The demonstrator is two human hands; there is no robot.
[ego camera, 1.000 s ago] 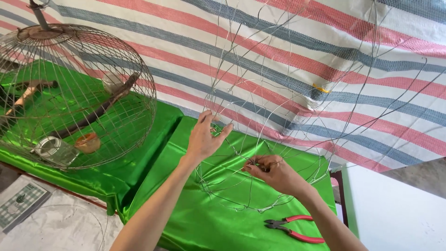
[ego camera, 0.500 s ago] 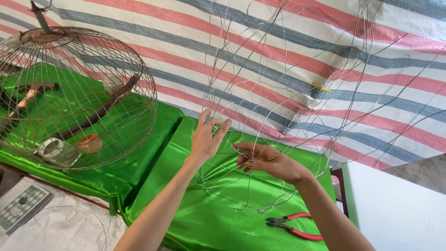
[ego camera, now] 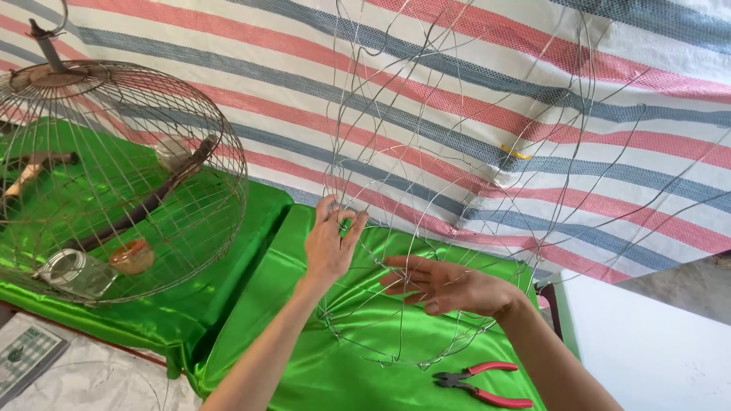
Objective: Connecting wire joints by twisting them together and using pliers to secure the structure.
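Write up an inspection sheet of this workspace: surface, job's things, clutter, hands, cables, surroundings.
Surface: table draped in shiny green cloth.
Job's things: unfinished wire frame standing on the cloth; red-handled pliers lying in front of it.
Clutter: finished domed wire cage at left, with perches, a jar and a small orange cup inside.
Hands: left hand pinches a frame wire; right hand is open with fingers spread at the frame.
Cables: nothing seen.
Surroundings: striped red, blue and white tarpaulin behind.
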